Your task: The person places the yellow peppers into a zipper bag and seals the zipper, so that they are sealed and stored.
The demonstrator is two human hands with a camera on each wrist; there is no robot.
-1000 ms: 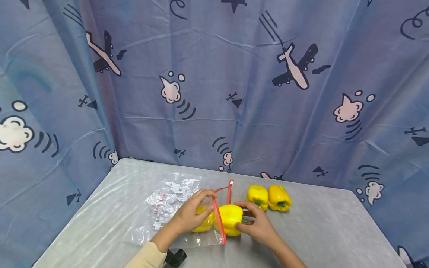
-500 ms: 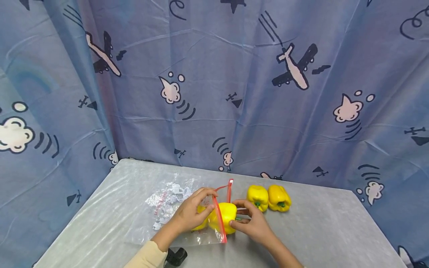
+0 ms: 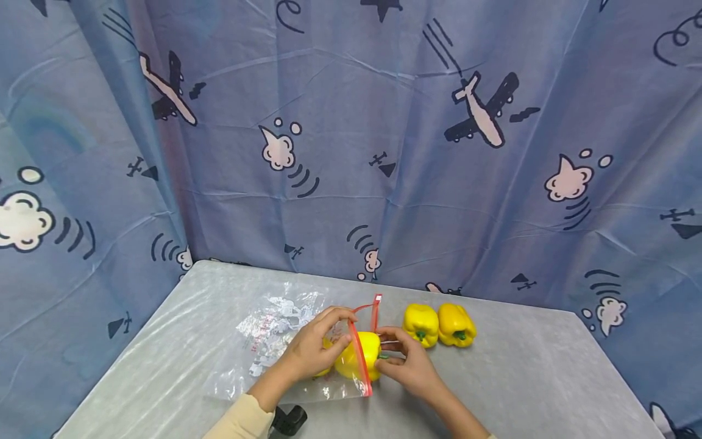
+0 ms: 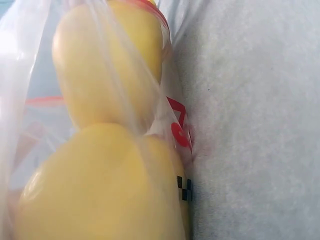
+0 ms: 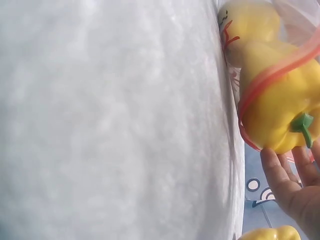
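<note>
A clear zip bag (image 3: 236,366) with a red zip edge lies on the table, its mouth facing right. My left hand (image 3: 312,346) holds the bag near the upper part of its mouth. One yellow bell pepper (image 4: 95,195) is inside the bag, partly hidden by that hand in the head view. A second yellow bell pepper (image 3: 373,350) lies across the red zip edge, mostly inside, its green stem (image 5: 302,122) pointing outward. Against its stem end rest the fingertips of my right hand (image 3: 415,367), the fingers nearly straight in the right wrist view.
Two more yellow bell peppers, a left one (image 3: 421,323) and a right one (image 3: 456,325), sit side by side behind my right hand. A black device (image 3: 289,421) is near my left wrist. A patterned curtain (image 3: 351,152) hangs behind the grey-white table (image 3: 526,366).
The second pepper has slid left, farther into the bag mouth, and my right hand has moved left with it. My left hand stays nearly where it was on the bag.
</note>
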